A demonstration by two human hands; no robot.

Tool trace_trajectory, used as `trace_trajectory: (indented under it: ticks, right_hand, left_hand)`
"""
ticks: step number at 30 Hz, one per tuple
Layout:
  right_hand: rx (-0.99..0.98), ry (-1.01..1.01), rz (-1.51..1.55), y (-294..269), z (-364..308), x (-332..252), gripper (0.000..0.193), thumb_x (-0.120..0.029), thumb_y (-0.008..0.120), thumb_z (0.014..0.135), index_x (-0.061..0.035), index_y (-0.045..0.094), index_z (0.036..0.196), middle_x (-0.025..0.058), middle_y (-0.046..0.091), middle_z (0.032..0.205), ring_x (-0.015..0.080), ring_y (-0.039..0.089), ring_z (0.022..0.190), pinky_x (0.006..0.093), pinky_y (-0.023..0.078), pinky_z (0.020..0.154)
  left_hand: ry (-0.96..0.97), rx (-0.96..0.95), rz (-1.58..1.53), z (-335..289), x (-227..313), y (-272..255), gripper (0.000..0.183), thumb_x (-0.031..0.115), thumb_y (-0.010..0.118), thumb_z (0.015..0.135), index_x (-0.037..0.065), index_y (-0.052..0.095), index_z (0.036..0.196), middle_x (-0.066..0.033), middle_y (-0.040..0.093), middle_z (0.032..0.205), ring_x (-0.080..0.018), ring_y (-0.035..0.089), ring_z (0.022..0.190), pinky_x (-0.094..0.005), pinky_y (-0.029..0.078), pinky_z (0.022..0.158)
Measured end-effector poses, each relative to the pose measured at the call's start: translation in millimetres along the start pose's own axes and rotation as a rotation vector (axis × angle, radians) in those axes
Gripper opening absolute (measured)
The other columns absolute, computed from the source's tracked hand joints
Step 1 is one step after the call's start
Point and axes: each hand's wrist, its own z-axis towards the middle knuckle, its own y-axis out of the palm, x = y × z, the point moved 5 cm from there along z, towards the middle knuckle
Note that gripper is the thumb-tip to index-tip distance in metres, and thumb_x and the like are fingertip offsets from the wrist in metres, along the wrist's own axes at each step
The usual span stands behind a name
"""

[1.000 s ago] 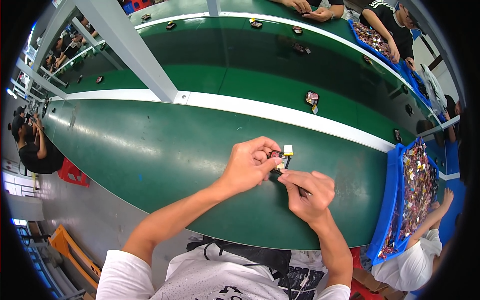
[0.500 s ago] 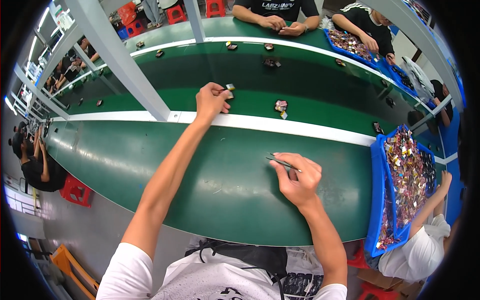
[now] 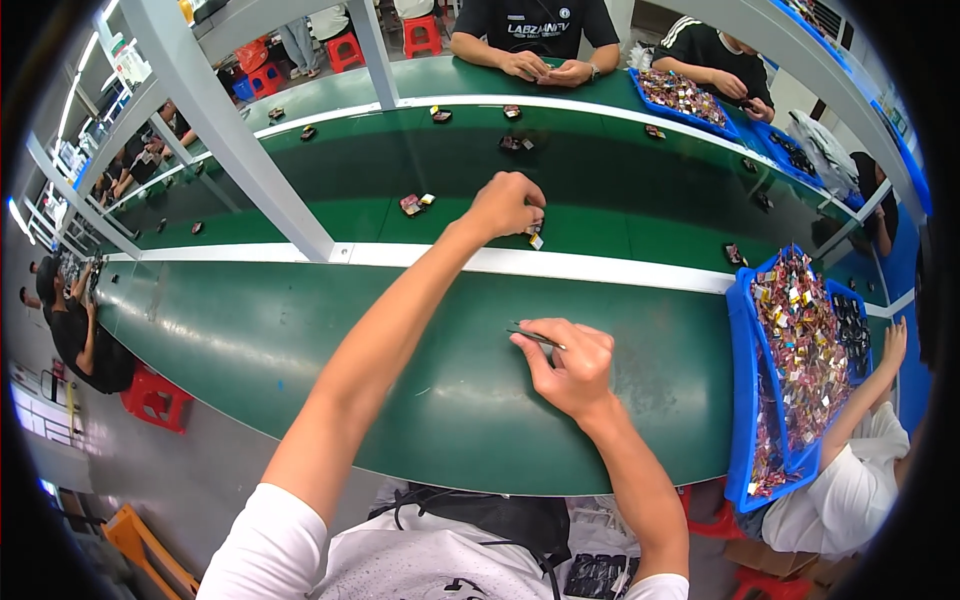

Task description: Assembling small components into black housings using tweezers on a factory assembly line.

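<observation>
My left hand (image 3: 507, 208) reaches across the white rail onto the green belt. Its fingers are bent together on a small electronic part (image 3: 536, 240) with a white and yellow tab, mostly hidden under the fingertips. Left of this hand lies another small electronic part (image 3: 412, 205), dark and pinkish with a pale tab, touched by nothing. My right hand (image 3: 572, 365) hovers above the green table (image 3: 440, 400), its thumb and fingers closed round a pair of tweezers (image 3: 538, 337). The tweezers' tips point left and touch nothing.
Blue trays (image 3: 742, 400) heaped with small parts stand at the table's right end, beside another person's arm (image 3: 862, 400). More parts (image 3: 515, 144) lie along the belt. A grey post (image 3: 240, 150) rises from the white rail (image 3: 600, 266). Co-workers sit across the belt.
My left hand has let go of the part it held, leaving it on the belt, and moved right to another one. My right hand still holds the tweezers. The view has shifted slightly.
</observation>
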Motion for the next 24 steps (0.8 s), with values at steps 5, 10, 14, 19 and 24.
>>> trace_trajectory:
  ticks: [5,10,14,19,24]
  right_hand:
    - [0.001,-0.011,-0.039,1,0,0,0.018,-0.004,0.084,0.074,-0.0077,0.071,0.084,0.0045,0.074,0.078,0.0192,0.060,0.049,0.0284,0.044,0.048]
    - [0.003,0.019,-0.027,-2,2,-1,0.017,-0.004,0.084,0.074,-0.0084,0.071,0.084,0.0043,0.074,0.078,0.0185,0.059,0.048,0.0281,0.043,0.048]
    - [0.003,0.021,-0.012,-2,1,2,0.017,-0.004,0.084,0.074,-0.0075,0.072,0.086,0.0043,0.074,0.078,0.0158,0.056,0.047,0.0271,0.042,0.046]
    - [0.022,0.225,0.094,-3,-2,15,0.017,-0.002,0.084,0.077,-0.0042,0.073,0.090,0.0023,0.073,0.075,0.0066,0.047,0.044,0.0223,0.035,0.044]
    - [0.081,0.633,0.544,2,-13,36,0.014,0.002,0.080,0.084,0.0033,0.070,0.095,0.0026,0.070,0.081,-0.0003,0.048,0.056,0.0180,0.035,0.050]
  left_hand:
    - [-0.098,-0.048,0.256,7,-2,11,0.011,0.013,0.080,0.079,0.006,0.077,0.087,-0.0083,0.075,0.082,-0.0273,0.072,0.085,-0.0401,0.057,0.081]
    - [-0.251,-0.075,0.049,-6,-27,-2,0.011,0.013,0.077,0.078,0.004,0.072,0.080,-0.0115,0.074,0.079,-0.0263,0.073,0.076,-0.0375,0.057,0.071]
    - [-0.335,-0.060,-0.189,-39,-25,-21,0.015,0.011,0.071,0.089,-0.001,0.063,0.088,-0.0065,0.068,0.070,-0.0117,0.060,0.050,-0.0310,0.048,0.047]
    - [-0.363,0.113,-0.491,-112,2,-31,0.014,0.009,0.065,0.096,-0.003,0.058,0.101,-0.0064,0.065,0.071,-0.0102,0.059,0.049,-0.0256,0.041,0.036]
    - [-0.417,0.132,-0.777,-178,8,-9,0.019,0.006,0.060,0.100,-0.008,0.062,0.113,-0.0082,0.065,0.079,-0.0106,0.060,0.052,-0.0232,0.043,0.040]
